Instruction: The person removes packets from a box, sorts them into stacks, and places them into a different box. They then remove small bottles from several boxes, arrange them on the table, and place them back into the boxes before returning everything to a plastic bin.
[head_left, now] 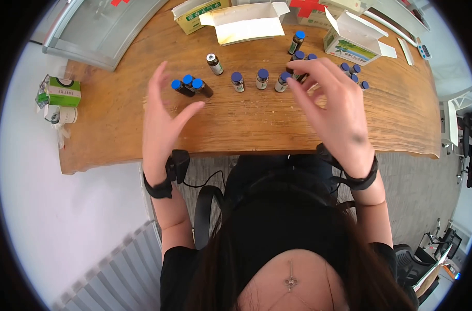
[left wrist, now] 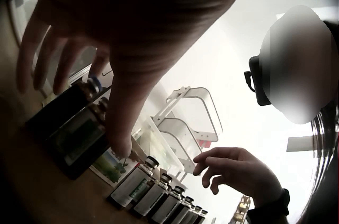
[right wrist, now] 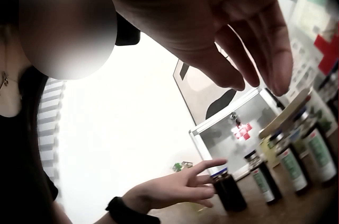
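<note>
My left hand (head_left: pixel 162 122) is held over the table beside a close group of three dark glass bottles with blue caps (head_left: pixel 202 87). Its thumb and fingers are spread apart, with nothing between them. Farther right, my right hand (head_left: pixel 342 106) hovers with loosely bent fingers and grips nothing in the right wrist view (right wrist: pixel 249 49). Its thumb and index fingertips overlap a small labelled vial (head_left: pixel 281 82) in the head view. Two similar vials, one left (head_left: pixel 238 82) and one nearer (head_left: pixel 262 79), stand in a row with it. A vial with a silver-white top (head_left: pixel 214 64) stands behind.
More capped bottles (head_left: pixel 297 42) stand behind and right of my right hand, partly hidden by it. Opened cartons (head_left: pixel 243 25) and a green-white box (head_left: pixel 350 44) line the back. A glass-fronted case (head_left: pixel 98 31) stands back left; a green box (head_left: pixel 65 92) is at the left edge.
</note>
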`<act>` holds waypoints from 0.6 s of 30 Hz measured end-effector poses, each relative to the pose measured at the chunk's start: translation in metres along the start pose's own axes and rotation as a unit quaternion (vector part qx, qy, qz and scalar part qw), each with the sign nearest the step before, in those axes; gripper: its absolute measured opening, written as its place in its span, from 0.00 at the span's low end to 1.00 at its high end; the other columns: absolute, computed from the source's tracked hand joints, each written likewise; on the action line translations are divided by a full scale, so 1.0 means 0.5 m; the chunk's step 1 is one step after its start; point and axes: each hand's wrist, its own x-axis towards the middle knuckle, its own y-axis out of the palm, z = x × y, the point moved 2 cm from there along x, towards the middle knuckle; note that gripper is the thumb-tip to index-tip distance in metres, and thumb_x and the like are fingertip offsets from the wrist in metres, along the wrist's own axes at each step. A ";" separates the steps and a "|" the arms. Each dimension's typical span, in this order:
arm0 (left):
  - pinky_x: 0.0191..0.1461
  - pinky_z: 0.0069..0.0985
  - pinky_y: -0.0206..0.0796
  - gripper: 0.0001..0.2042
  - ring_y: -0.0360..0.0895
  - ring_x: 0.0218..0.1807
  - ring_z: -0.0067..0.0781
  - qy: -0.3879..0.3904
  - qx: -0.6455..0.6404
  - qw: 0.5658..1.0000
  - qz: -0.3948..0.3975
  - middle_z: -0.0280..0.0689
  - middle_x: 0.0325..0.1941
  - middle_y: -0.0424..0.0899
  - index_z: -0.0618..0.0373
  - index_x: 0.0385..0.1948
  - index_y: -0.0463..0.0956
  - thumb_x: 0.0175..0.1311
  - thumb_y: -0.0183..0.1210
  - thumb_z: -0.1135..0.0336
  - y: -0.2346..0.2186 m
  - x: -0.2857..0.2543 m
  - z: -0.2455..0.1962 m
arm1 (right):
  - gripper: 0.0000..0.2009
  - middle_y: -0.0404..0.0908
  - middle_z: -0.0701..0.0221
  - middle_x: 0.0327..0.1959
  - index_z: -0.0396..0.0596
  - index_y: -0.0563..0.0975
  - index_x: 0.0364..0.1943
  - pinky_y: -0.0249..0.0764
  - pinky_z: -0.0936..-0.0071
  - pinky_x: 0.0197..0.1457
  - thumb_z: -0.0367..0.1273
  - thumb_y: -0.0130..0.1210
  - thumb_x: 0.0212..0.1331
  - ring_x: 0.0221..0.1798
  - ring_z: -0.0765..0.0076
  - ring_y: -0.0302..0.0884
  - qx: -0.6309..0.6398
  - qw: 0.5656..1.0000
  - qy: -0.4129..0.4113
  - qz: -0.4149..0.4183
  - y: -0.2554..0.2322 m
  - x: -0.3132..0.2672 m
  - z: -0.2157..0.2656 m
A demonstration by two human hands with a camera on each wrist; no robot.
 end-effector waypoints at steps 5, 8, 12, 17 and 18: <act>0.59 0.33 0.59 0.26 0.67 0.59 0.40 0.099 0.116 0.977 -0.147 0.39 0.56 0.72 0.54 0.54 0.70 0.51 0.67 0.65 -0.003 -0.042 -0.108 | 0.10 0.76 0.63 0.35 0.40 0.75 0.41 0.75 0.66 0.34 0.28 0.56 0.55 0.33 0.54 0.77 -0.062 0.998 -0.019 0.022 -0.002 -0.001 -0.015; 0.59 0.35 0.60 0.19 0.67 0.58 0.42 0.147 0.131 0.976 -0.088 0.39 0.55 0.73 0.54 0.50 0.73 0.56 0.63 0.67 0.034 -0.043 -0.151 | 0.12 0.74 0.62 0.35 0.38 0.72 0.41 0.76 0.67 0.33 0.27 0.56 0.53 0.33 0.55 0.78 -0.077 0.995 -0.037 0.052 0.025 0.001 -0.011; 0.59 0.36 0.62 0.16 0.67 0.58 0.45 0.189 0.163 0.968 -0.016 0.42 0.54 0.74 0.56 0.51 0.72 0.60 0.57 0.71 0.083 -0.017 -0.160 | 0.10 0.73 0.58 0.33 0.35 0.70 0.35 0.77 0.67 0.30 0.20 0.54 0.46 0.32 0.54 0.79 -0.103 0.989 -0.067 0.088 0.051 0.003 -0.022; 0.56 0.36 0.65 0.16 0.70 0.56 0.47 0.162 0.166 0.972 0.035 0.44 0.54 0.74 0.58 0.52 0.70 0.62 0.53 0.73 0.108 -0.007 -0.150 | 0.13 0.74 0.56 0.31 0.34 0.70 0.35 0.77 0.68 0.32 0.17 0.55 0.41 0.32 0.54 0.79 -0.075 0.990 -0.083 0.081 0.066 0.013 -0.030; 0.54 0.35 0.66 0.17 0.73 0.53 0.47 0.140 0.153 0.977 0.045 0.46 0.53 0.75 0.57 0.53 0.70 0.61 0.54 0.74 0.110 -0.007 -0.148 | 0.13 0.74 0.56 0.31 0.34 0.70 0.35 0.77 0.68 0.32 0.17 0.55 0.41 0.32 0.54 0.79 -0.077 0.991 -0.080 0.080 0.067 0.014 -0.030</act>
